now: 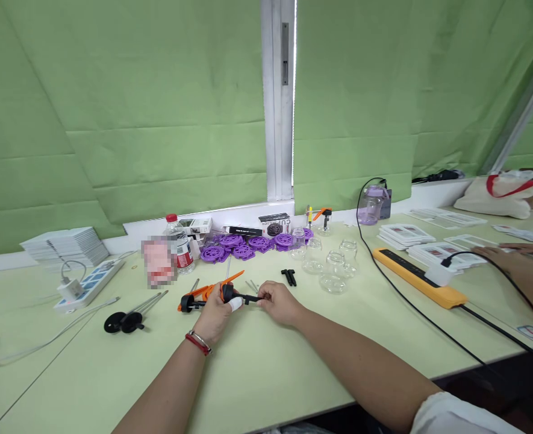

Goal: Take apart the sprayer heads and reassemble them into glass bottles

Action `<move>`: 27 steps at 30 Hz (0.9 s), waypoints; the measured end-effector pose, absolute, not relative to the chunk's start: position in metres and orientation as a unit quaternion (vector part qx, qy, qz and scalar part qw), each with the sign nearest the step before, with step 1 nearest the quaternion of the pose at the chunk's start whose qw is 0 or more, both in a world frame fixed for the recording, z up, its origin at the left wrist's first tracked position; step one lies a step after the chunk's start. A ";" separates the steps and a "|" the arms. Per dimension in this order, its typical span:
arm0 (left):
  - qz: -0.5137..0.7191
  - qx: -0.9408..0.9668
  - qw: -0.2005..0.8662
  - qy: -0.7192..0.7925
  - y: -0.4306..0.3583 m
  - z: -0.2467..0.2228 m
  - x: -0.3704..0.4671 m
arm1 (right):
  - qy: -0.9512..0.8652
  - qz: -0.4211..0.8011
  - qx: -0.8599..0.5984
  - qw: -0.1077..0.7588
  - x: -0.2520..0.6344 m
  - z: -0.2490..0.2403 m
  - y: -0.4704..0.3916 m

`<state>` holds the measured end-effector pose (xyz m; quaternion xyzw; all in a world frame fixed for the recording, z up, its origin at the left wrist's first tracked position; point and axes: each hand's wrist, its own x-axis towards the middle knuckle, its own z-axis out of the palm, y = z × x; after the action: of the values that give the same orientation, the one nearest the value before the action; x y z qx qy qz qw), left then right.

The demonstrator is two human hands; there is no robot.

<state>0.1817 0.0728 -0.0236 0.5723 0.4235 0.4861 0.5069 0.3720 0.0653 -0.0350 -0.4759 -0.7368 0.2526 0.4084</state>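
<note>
My left hand (214, 316), with a white wrap on its thumb, is closed around a black round cap (227, 293) that has an orange arm (235, 278). From that cap a black bar-shaped piece (249, 298) sticks out to the right. Its far end is pinched by the fingers of my right hand (280, 303). Just left of my left hand lies a similar orange and black part (189, 302). Black discs with metal rods (126, 322) rest farther left. Two short black T-shaped pieces (288, 277) lie beyond my right hand.
Clear glass jars (335, 278) stand to the right of several purple wheel-shaped pieces (232, 242). A jar with an orange and black top (324, 222) is behind. A yellow power strip (417, 280) with cables, a white power strip (92, 283) and a bottle (183, 253) stand around. Another person's hand (503, 265) works at right.
</note>
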 end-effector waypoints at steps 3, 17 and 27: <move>0.481 0.579 0.495 0.433 0.074 -0.026 0.181 | -0.732 0.253 -0.483 0.409 0.370 -0.035 0.064; 0.483 0.504 0.582 0.417 0.075 -0.027 0.183 | -0.624 0.439 -0.495 0.416 0.362 -0.040 0.060; 0.485 0.463 0.620 0.407 0.072 -0.022 0.183 | -0.567 0.508 -0.504 0.408 0.359 -0.028 0.054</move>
<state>0.1827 0.0721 -0.0216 0.4634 0.4071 0.4852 0.6198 0.3593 0.0543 -0.0280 -0.5039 -0.5666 0.5082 0.4085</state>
